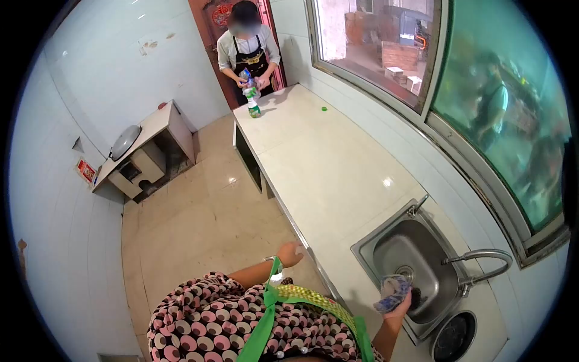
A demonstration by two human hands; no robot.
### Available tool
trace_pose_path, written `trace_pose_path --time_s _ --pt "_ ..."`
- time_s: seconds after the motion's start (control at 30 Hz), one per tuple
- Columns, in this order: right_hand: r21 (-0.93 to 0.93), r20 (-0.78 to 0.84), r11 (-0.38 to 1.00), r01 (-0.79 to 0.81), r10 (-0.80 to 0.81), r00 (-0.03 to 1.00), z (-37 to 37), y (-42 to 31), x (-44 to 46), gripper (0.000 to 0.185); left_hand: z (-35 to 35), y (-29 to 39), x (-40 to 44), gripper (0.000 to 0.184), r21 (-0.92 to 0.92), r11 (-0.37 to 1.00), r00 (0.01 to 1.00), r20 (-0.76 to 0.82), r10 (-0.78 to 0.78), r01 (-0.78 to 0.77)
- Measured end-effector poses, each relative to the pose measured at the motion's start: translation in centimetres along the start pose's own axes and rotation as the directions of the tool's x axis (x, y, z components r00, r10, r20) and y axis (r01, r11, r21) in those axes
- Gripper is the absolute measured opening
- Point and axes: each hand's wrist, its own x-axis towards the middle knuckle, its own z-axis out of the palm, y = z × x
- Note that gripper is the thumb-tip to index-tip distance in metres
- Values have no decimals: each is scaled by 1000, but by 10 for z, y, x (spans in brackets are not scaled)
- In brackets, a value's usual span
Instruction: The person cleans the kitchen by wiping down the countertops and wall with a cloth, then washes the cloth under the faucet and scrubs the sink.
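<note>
My right hand (399,308) is closed around a crumpled blue-and-white cloth (392,292), held over the near side of the steel sink (386,238). Just beyond my fingers a dark clump (415,297) shows, too small to make out. My left hand (291,254), with a bracelet at the wrist, is beside the front edge of the counter (325,175). I see nothing in it, and its fingers are too small and bunched to tell whether they are curled or apart.
A curved tap (485,254) rises by the sink, with a dark round pan (453,338) nearby. Across the counter a person (248,51) in an apron handles a green-and-white spray bottle (252,104). A green cap (324,108) lies on the counter. A low stove (145,160) carries a lidded wok (125,142).
</note>
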Motion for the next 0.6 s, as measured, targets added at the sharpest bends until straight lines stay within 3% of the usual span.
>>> trace_pose_path --time_s 0.03,0.1,0.13,0.17,0.2,0.23,0.27,0.3,0.37,0.43,0.5,0.6 --pt "0 12 1000 0 0 1000 -1 4 3 45 5 -4 2 42 5 1000 999 42 24 -24" --pt "-494 -198 869 35 -151 968 -1 20 2 47 12 -12 4 42 12 999 996 80 47 -48" --pt "-764 -73 634 119 -268 961 -2 27 2 53 14 -16 6 42 37 998 984 170 48 -55" --pt "-763 -69 635 123 -269 961 -18 38 11 53 17 -20 8 43 61 996 965 259 48 -66" --pt "-939 79 295 175 -312 947 -37 53 23 55 18 -26 10 43 61 996 966 254 50 -68" --pt "-973 230 -91 212 -298 927 -33 59 25 58 19 -35 11 43 49 996 953 299 53 -71" --pt "-966 257 -92 240 -405 877 -31 66 23 59 19 -44 11 44 34 997 937 346 57 -73" --pt "-965 262 -104 240 -405 876 -32 69 26 59 22 -55 10 44 22 997 937 344 61 -73" --pt "-953 302 -191 234 -590 749 -48 78 38 56 32 -90 2 44 161 986 919 381 -98 38" --pt "-945 324 -244 220 -587 742 -61 77 41 56 76 -180 -3 45 357 919 862 400 -312 167" --pt "-935 346 -286 212 -589 731 -68 72 44 57 113 -249 -5 40 452 889 820 482 -310 71" --pt "-935 348 -267 231 -585 732 -68 68 50 60 104 -277 -31 40 532 839 817 429 -386 117"
